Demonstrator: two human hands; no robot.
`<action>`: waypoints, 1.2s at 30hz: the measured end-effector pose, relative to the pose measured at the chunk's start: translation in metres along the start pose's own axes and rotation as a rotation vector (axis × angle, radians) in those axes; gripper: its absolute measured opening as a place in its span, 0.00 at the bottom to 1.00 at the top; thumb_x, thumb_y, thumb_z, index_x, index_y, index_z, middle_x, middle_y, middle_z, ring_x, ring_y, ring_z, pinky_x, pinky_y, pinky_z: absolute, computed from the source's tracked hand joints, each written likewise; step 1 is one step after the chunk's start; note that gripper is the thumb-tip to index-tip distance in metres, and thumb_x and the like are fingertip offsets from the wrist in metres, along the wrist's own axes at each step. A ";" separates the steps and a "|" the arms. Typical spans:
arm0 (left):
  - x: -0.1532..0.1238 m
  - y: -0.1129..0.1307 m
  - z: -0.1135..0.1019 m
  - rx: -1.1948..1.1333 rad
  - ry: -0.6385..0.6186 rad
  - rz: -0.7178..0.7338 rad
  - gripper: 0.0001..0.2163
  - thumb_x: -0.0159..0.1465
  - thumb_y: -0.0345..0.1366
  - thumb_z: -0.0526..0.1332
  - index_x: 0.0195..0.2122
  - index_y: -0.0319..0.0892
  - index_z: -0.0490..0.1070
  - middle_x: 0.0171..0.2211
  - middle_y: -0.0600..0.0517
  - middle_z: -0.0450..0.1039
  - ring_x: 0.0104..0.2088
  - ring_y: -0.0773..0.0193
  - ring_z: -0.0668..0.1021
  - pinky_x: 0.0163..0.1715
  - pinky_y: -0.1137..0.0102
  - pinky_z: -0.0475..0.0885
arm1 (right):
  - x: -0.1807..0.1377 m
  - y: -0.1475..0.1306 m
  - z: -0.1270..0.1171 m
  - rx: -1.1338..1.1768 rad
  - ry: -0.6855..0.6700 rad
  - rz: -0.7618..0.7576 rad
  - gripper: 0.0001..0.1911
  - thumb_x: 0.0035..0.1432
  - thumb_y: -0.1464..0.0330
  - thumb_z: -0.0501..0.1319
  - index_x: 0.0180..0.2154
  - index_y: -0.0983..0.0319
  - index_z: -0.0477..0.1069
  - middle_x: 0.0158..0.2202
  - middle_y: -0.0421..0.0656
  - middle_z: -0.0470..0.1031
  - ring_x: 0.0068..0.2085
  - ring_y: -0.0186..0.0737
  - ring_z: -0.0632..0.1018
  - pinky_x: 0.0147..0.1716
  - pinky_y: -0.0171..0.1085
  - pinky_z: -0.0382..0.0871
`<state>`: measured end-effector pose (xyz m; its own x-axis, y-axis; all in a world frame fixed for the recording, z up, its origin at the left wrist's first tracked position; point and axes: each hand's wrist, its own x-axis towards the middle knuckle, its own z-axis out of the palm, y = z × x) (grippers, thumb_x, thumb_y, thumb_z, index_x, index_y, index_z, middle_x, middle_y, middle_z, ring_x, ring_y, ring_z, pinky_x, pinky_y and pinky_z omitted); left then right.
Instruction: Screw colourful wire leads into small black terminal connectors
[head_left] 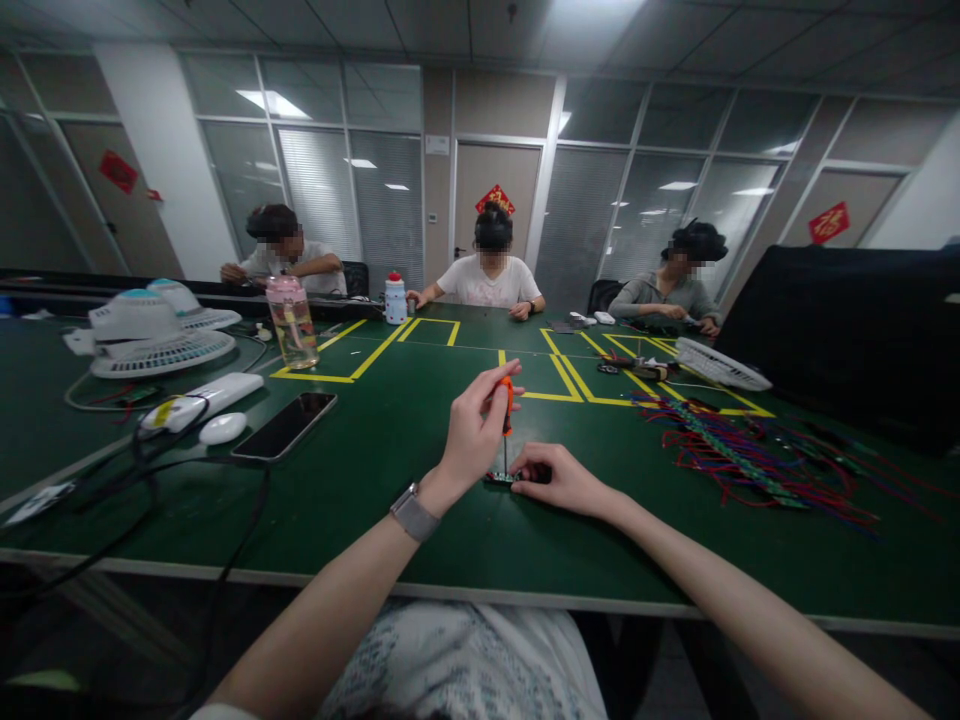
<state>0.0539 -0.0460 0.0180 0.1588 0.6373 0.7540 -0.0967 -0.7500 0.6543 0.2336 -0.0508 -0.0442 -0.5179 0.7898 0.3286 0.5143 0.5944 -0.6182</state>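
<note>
My left hand (480, 425) is closed round the orange handle of a screwdriver (508, 410), which stands upright with its thin shaft pointing down. The tip meets a small green circuit board (501, 478) lying on the green table (420, 530). From the right, my right hand (555, 478) pinches the edge of that board between thumb and fingers. Part of the board is hidden behind the right fingertips, and its fine details are too small to make out.
Left are a phone (286, 427), a white mouse-like object (223, 429), black cables (150, 470), a pink-lidded bottle (292, 325) and white fan parts (161, 335). Circuit boards with red and blue wires (739, 460) lie right. Several people sit across the table, among yellow tape outlines (375, 355).
</note>
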 end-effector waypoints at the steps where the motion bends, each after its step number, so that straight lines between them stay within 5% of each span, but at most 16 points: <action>1: 0.000 0.000 0.000 0.035 0.015 0.006 0.15 0.68 0.37 0.54 0.55 0.45 0.68 0.47 0.47 0.73 0.40 0.65 0.78 0.37 0.71 0.76 | 0.000 0.000 0.000 0.000 -0.001 -0.001 0.08 0.52 0.66 0.66 0.34 0.63 0.75 0.28 0.39 0.70 0.28 0.33 0.70 0.28 0.32 0.64; 7: 0.001 0.008 -0.003 0.345 0.107 0.120 0.10 0.61 0.37 0.65 0.44 0.47 0.77 0.40 0.50 0.66 0.40 0.65 0.73 0.44 0.68 0.71 | -0.001 -0.003 -0.001 -0.017 0.005 -0.001 0.07 0.52 0.66 0.66 0.34 0.63 0.75 0.27 0.39 0.69 0.28 0.33 0.70 0.29 0.33 0.64; 12: 0.001 0.005 -0.002 0.195 0.023 0.094 0.15 0.69 0.35 0.51 0.53 0.46 0.71 0.52 0.46 0.67 0.53 0.61 0.72 0.53 0.64 0.69 | 0.000 -0.002 -0.001 -0.019 0.000 -0.011 0.08 0.53 0.65 0.66 0.34 0.63 0.75 0.28 0.39 0.70 0.28 0.33 0.70 0.29 0.33 0.64; 17: 0.000 -0.001 0.001 0.016 0.024 -0.005 0.16 0.68 0.38 0.53 0.56 0.46 0.68 0.52 0.46 0.72 0.43 0.62 0.78 0.38 0.69 0.76 | 0.000 0.000 0.000 -0.019 -0.001 -0.004 0.08 0.53 0.65 0.66 0.34 0.63 0.75 0.28 0.39 0.70 0.28 0.32 0.70 0.28 0.33 0.64; 23: 0.001 0.007 -0.002 0.280 0.097 0.119 0.08 0.61 0.36 0.64 0.42 0.44 0.76 0.36 0.52 0.70 0.36 0.67 0.74 0.36 0.73 0.71 | -0.001 -0.001 -0.001 -0.027 0.007 -0.010 0.09 0.53 0.65 0.66 0.34 0.63 0.75 0.28 0.39 0.70 0.29 0.33 0.70 0.29 0.33 0.64; 29: 0.001 0.007 -0.003 0.213 0.052 0.097 0.15 0.69 0.34 0.50 0.52 0.46 0.72 0.47 0.48 0.69 0.48 0.64 0.74 0.49 0.67 0.70 | -0.001 0.000 -0.001 -0.014 0.002 -0.009 0.09 0.53 0.65 0.66 0.34 0.63 0.75 0.28 0.39 0.70 0.28 0.32 0.70 0.28 0.33 0.64; 32: 0.001 0.002 -0.001 0.049 0.018 0.032 0.16 0.70 0.35 0.50 0.57 0.46 0.67 0.52 0.47 0.70 0.45 0.64 0.76 0.44 0.68 0.74 | -0.001 -0.001 -0.001 -0.019 0.003 -0.006 0.08 0.53 0.65 0.66 0.34 0.62 0.75 0.28 0.39 0.70 0.28 0.33 0.70 0.29 0.33 0.64; 36: 0.001 0.002 0.000 0.101 0.078 0.033 0.14 0.65 0.36 0.59 0.52 0.45 0.71 0.44 0.48 0.74 0.41 0.64 0.77 0.37 0.72 0.74 | 0.000 -0.003 -0.001 -0.027 0.001 -0.003 0.08 0.53 0.65 0.66 0.34 0.62 0.75 0.28 0.39 0.70 0.28 0.33 0.70 0.29 0.33 0.65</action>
<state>0.0538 -0.0470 0.0197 0.0796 0.6212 0.7796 -0.0002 -0.7821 0.6232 0.2325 -0.0529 -0.0415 -0.5183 0.7884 0.3313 0.5311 0.6004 -0.5979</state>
